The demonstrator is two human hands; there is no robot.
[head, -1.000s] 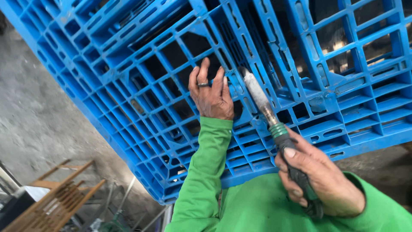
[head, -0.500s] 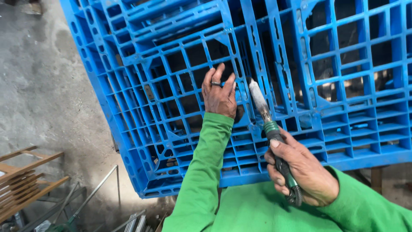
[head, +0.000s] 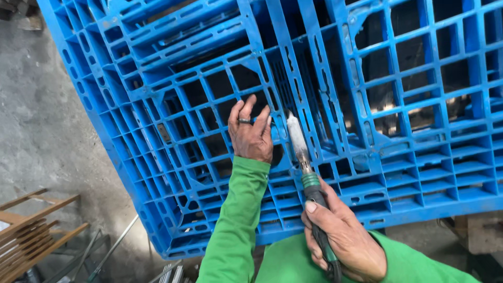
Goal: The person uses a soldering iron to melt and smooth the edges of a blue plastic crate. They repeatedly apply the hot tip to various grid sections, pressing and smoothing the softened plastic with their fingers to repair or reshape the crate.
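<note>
A large blue plastic pallet (head: 173, 84) with an open grid of ribs fills most of the head view. My left hand (head: 251, 133), a ring on one finger, lies flat against the ribs near the middle, fingers spread upward. My right hand (head: 343, 238) grips the dark green handle of a soldering-iron-like tool (head: 304, 157). Its flat metal blade points up and rests on a rib just right of my left hand. Both arms wear bright green sleeves.
Grey concrete floor (head: 47, 131) shows to the left of the pallet. A wooden slatted frame (head: 31, 230) sits at the lower left, with thin metal rods (head: 112, 249) lying beside it. A wooden block (head: 484, 233) is under the pallet's lower right edge.
The view has shifted, so the pallet sits more level in frame. My left hand stays pressed on the ribs. The tool's blade remains against the rib beside it.
</note>
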